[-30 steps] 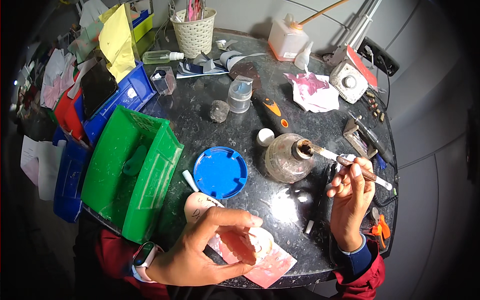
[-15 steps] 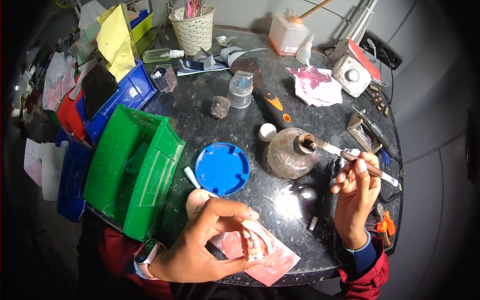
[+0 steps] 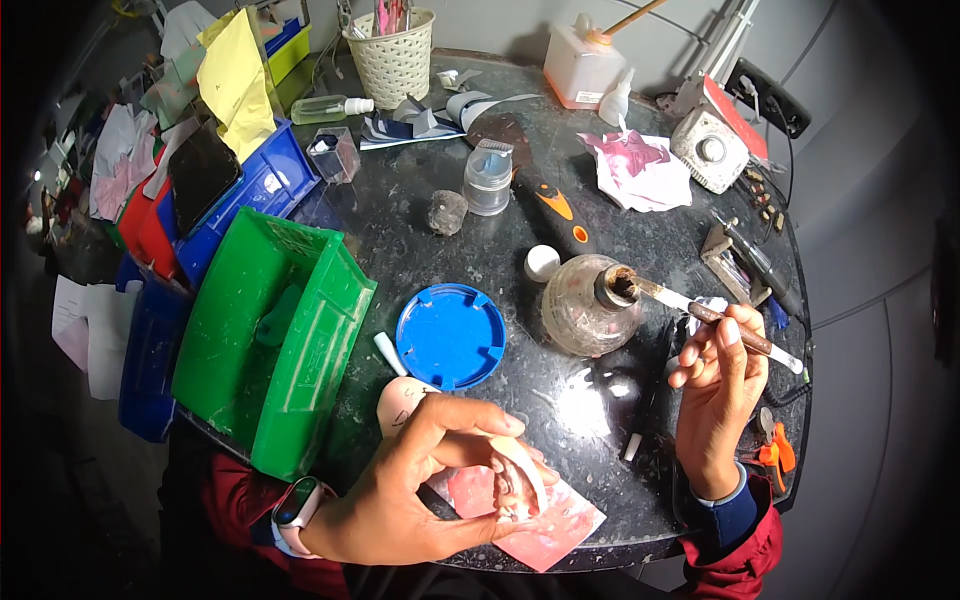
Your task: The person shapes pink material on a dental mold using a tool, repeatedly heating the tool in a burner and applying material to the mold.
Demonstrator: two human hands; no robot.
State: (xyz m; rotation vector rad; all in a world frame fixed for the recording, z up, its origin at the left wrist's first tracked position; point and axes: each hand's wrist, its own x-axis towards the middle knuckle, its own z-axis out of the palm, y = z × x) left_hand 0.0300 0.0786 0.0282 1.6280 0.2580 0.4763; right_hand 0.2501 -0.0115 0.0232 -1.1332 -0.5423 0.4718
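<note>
My left hand (image 3: 400, 500) is closed round a small dental wax rim with pale teeth (image 3: 517, 482), gripped between thumb and fingers. It is above a pink wax sheet (image 3: 550, 525) near the table's front edge. In my right hand (image 3: 722, 395) a wax knife (image 3: 735, 335) with a brown handle is pinched between thumb and fingers. Its blade points left to the mouth of a round glass spirit burner (image 3: 590, 315); whether it touches the rim or a flame I cannot tell. A rounded pink piece with dark marks (image 3: 402, 403) lies just behind my left hand.
A green bin (image 3: 270, 340) stands at the left, beside a round blue lid (image 3: 451, 336). Behind the burner are a white cap (image 3: 542, 263), an orange-black handle (image 3: 560, 215) and a clear jar (image 3: 488, 180). Orange-handled pliers (image 3: 775, 455) lie right of my right wrist.
The whole view has shifted slightly. My left hand has turned the wax rim a little, so it shows more edge-on. The wax knife stays at the burner's mouth.
</note>
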